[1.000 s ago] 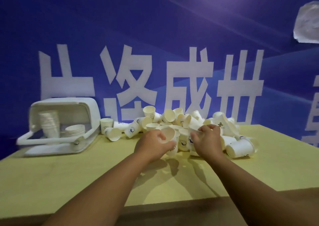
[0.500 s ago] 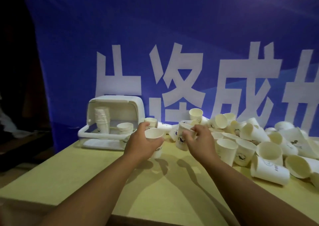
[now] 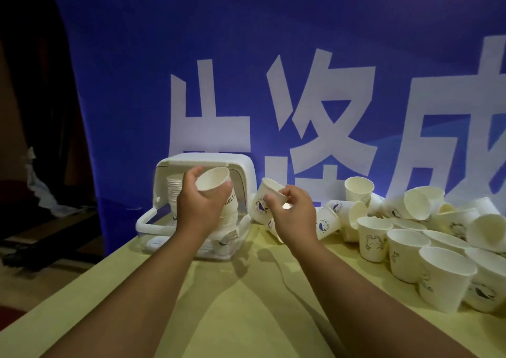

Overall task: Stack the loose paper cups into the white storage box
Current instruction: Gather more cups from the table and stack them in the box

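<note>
Yellow counter [image 3: 232, 316], blue banner [image 3: 273, 43], dark room left.
Left hand [image 3: 201, 207] and right hand [image 3: 293, 215] each curl fingers [image 3: 191, 174] round a paper cup [image 3: 213, 178] by the white storage box [image 3: 208, 159], left; loose cups [image 3: 410, 234] heap right.

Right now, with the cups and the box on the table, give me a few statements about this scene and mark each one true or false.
1. Each hand holds a paper cup. True: the left hand grips the left cup, and the right hand pinches the right cup.
2. A stack of cups stands inside the white storage box. True.
3. The box sits to the right of the loose cups. False: it sits to their left.
4. The left cup is nested on the stack. False: it is held in front of the box, apart from the stack.
5. The banner behind the table is red. False: it is blue with white characters.
</note>
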{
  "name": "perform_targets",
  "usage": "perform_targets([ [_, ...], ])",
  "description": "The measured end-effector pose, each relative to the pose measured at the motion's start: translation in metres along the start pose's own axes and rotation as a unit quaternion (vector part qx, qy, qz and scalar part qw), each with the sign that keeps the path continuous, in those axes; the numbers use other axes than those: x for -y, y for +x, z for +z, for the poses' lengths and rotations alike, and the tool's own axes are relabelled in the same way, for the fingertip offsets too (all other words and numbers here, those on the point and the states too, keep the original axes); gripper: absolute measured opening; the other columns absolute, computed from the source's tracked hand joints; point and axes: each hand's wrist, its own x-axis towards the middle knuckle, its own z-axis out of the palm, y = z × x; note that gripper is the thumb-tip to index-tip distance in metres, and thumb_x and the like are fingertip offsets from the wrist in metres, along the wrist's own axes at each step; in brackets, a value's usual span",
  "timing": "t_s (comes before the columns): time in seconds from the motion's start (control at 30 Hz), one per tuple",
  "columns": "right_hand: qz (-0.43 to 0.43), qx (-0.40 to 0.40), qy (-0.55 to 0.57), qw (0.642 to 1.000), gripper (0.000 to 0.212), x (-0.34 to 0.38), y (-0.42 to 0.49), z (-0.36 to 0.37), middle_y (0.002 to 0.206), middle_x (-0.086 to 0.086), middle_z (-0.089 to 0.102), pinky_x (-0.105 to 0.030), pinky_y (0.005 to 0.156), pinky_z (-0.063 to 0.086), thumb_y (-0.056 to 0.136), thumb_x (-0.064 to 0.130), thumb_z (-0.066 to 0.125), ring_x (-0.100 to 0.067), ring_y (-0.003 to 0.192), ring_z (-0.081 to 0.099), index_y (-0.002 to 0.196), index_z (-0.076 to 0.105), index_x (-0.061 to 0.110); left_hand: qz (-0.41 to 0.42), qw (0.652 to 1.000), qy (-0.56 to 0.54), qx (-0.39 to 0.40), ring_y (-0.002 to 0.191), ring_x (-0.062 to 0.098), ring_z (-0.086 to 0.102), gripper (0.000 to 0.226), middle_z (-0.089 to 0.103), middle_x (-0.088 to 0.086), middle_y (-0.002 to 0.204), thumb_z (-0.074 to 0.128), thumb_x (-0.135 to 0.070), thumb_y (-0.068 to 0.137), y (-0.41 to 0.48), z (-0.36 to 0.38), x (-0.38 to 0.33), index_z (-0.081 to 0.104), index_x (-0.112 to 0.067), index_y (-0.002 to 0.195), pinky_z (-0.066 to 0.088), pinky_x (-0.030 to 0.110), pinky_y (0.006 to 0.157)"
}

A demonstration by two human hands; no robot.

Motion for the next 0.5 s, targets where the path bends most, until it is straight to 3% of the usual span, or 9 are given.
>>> perform_targets([
  [0.23, 0.006, -0.035, 0.064, 0.997, 0.02, -0.001, 0.021, 0.039, 0.096, 0.016, 0.058, -0.03, 0.08, 0.057, 0.087, 0.039, 0.073, -0.01, 0.09, 0.059, 0.081, 0.055, 0.031, -0.025, 0.999, 0.006, -0.027, 0.11, 0.016, 0.064, 0.063, 0.065, -0.01, 0.121, 0.081, -0.047, 0.083, 0.022, 0.013, 0.033, 0.052, -0.03, 0.137, 0.055, 0.045, 0.096],
  [0.4, -0.007, -0.038, 0.096, 0.995, 0.018, 0.007, 0.03, 0.048, 0.096, 0.011, 0.062, -0.028, 0.076, 0.056, 0.088, 0.035, 0.072, -0.012, 0.091, 0.061, 0.081, 0.056, 0.031, -0.039, 0.993, 0.102, 0.046, 0.112, 0.018, 0.059, 0.066, 0.061, -0.008, 0.124, 0.079, -0.051, 0.082, 0.024, 0.014, 0.048, 0.055, -0.03, 0.14, 0.053, 0.04, 0.095],
  [0.5, -0.024, -0.029, 0.113, 0.993, 0.016, 0.007, 0.027, 0.054, 0.101, 0.013, 0.061, -0.025, 0.076, 0.058, 0.088, 0.033, 0.073, -0.013, 0.099, 0.063, 0.085, 0.058, 0.03, -0.041, 0.978, 0.179, 0.101, 0.115, 0.02, 0.06, 0.086, 0.062, -0.007, 0.129, 0.073, -0.073, 0.065, 0.024, 0.01, 0.053, 0.058, -0.031, 0.139, 0.054, 0.047, 0.098],
])
